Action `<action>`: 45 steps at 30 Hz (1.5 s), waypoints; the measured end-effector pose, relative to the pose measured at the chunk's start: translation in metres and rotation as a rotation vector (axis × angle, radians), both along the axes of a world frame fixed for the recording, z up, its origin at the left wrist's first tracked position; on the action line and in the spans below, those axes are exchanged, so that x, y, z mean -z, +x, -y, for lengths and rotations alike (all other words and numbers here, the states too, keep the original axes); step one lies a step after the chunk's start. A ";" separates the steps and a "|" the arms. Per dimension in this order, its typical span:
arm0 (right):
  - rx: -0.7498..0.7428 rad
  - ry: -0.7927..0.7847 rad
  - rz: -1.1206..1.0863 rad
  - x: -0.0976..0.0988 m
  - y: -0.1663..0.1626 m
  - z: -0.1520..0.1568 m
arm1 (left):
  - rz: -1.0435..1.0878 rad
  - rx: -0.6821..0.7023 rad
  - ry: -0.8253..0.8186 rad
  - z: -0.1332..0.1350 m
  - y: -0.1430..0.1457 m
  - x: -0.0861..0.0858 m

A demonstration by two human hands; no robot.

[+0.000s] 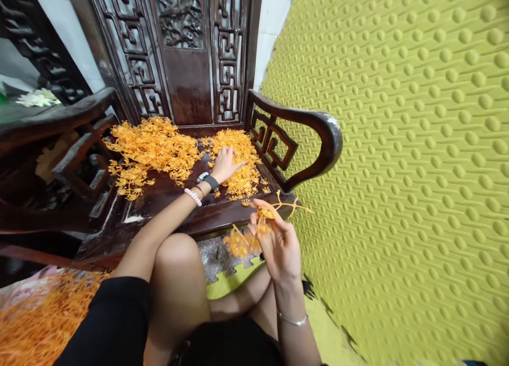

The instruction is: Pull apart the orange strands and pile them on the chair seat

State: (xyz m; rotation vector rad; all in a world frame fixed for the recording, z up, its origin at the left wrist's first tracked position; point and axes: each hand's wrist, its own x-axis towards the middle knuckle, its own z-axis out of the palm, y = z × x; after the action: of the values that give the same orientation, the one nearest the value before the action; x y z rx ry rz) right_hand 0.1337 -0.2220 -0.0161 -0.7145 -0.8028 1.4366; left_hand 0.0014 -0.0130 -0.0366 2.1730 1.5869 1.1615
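My left hand (pixel 225 165), with a watch on its wrist, rests at the right-hand pile of small orange plastic flower pieces (pixel 243 167) on the wooden chair seat. Its thumb is spread apart from the fingers, whose tips lie partly among the pieces. My right hand (pixel 278 238) is raised in front of the seat edge, fingers closed around orange branched plastic stems (pixel 292 204). One stem sticks out to the right over the hand. Below the fingers hangs a blurred orange plastic cluster (pixel 240 242).
A larger orange pile (pixel 155 151) covers the seat's left side. The dark carved chair has a curved armrest (pixel 318 124) on the right. Many thin orange stems (pixel 43 318) lie at lower left. A yellow-green studded foam mat (pixel 397 143) is on the right.
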 end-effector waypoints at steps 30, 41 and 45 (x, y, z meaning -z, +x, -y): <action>0.158 0.185 0.398 0.018 -0.012 -0.025 | 0.521 0.277 -0.033 0.066 0.022 -0.030; 0.211 0.045 0.242 0.009 0.004 -0.011 | 0.141 0.001 -0.213 -0.022 -0.003 -0.009; 0.223 0.007 0.168 0.012 0.008 -0.020 | 0.183 0.127 -0.066 0.014 0.018 -0.004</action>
State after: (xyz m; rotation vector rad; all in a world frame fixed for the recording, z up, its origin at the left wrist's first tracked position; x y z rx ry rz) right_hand 0.1421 -0.2021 -0.0280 -0.8995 -0.8283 1.1842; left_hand 0.0190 -0.0271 -0.0326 2.0289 1.3716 1.2122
